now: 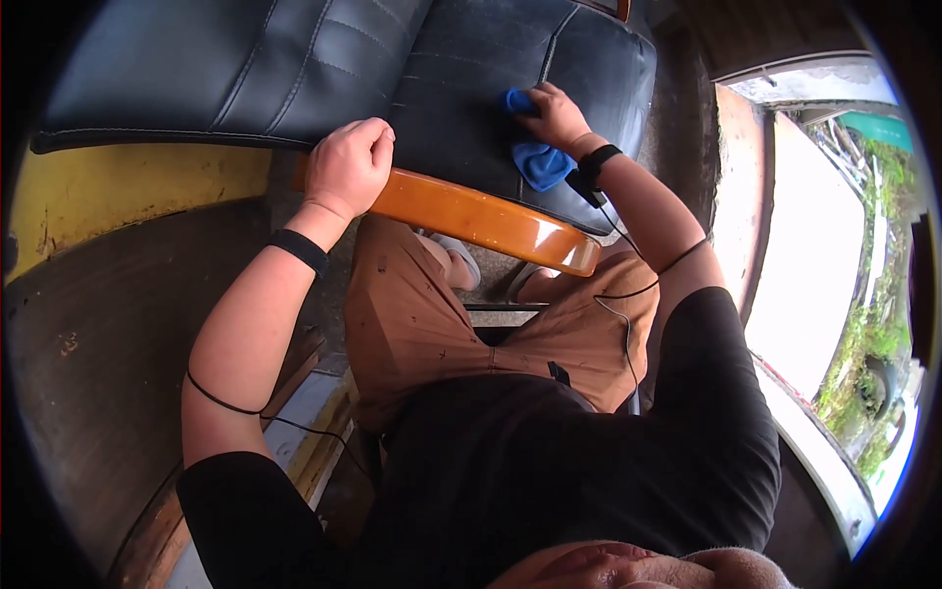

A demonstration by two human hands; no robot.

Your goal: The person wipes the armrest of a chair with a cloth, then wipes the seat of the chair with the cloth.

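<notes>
A blue cloth [542, 167] is bunched under my right hand [559, 120], pressed against the black leather seat [456, 103] of a chair. Those fingers are closed on the cloth, and part of it sticks out on either side of the hand. My left hand [347, 169] is closed around the glossy orange-brown wooden armrest [461, 214], close to where it meets the black stitched backrest [211, 69]. Its fingertips are hidden on the far side.
Black bands circle both wrists, and thin cables [628, 334] run from them along my arms. My knees and feet are just below the armrest. A yellow panel [137, 191] stands at left behind the backrest. At right is a bright opening [824, 245] with plants outside.
</notes>
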